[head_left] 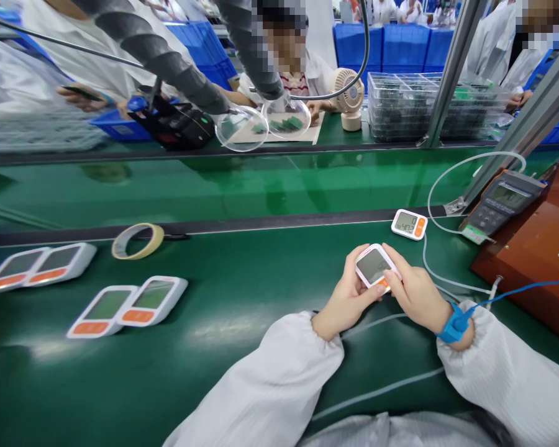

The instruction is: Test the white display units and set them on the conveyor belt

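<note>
1. The worktop (pixel 242 292) is a glossy green surface, and a green conveyor strip runs behind it. Beyond that, other people in white coats sit among blue crates (pixel 403 46) and stacked clear trays (pixel 400 105).
2. On the worktop lie two pairs of white monitors (pixel 128 305) with orange buttons, a roll of tape (pixel 137 241), and further right a grey meter (pixel 503 205) on a brown board.
3. One small monitor unit (pixel 409 224) lies flat with digits lit on its screen; I cannot read them surely.
4. The left hand (pixel 347 301) and the right hand (pixel 417 292) meet over the worktop, the fingers of both grasping a white device (pixel 375 267) with a blank screen, tilted toward the camera.
5. A blue wrist strap (pixel 455 323) with a cord sits on the right wrist.
</note>
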A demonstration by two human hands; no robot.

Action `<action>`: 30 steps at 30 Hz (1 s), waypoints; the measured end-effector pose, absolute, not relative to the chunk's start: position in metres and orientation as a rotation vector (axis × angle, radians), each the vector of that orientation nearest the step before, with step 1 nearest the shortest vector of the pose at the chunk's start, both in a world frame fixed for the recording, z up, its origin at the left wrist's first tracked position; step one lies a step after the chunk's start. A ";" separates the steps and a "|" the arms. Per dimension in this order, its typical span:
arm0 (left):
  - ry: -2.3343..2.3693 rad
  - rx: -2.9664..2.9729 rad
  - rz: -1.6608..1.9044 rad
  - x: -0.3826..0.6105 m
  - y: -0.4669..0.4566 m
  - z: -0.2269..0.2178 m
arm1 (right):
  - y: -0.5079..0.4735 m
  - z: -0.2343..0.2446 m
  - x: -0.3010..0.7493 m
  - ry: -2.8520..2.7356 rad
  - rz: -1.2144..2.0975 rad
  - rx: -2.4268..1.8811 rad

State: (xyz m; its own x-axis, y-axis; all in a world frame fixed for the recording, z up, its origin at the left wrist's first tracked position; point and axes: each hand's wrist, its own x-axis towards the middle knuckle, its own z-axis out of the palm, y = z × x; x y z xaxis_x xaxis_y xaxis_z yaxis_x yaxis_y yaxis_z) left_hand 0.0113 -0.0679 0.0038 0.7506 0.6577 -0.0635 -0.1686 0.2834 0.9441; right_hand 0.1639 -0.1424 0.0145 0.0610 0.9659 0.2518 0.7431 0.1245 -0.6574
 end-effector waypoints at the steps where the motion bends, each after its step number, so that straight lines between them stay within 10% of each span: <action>1: 0.500 1.166 0.575 0.011 -0.066 0.004 | -0.142 0.014 0.164 -1.726 0.398 -1.679; 20: 0.919 1.292 0.579 0.001 -0.042 0.021 | -0.134 0.008 0.165 -1.617 0.214 -1.860; 30: 1.462 1.928 0.755 -0.065 -0.001 0.026 | -0.152 0.008 0.134 -2.442 0.298 -1.555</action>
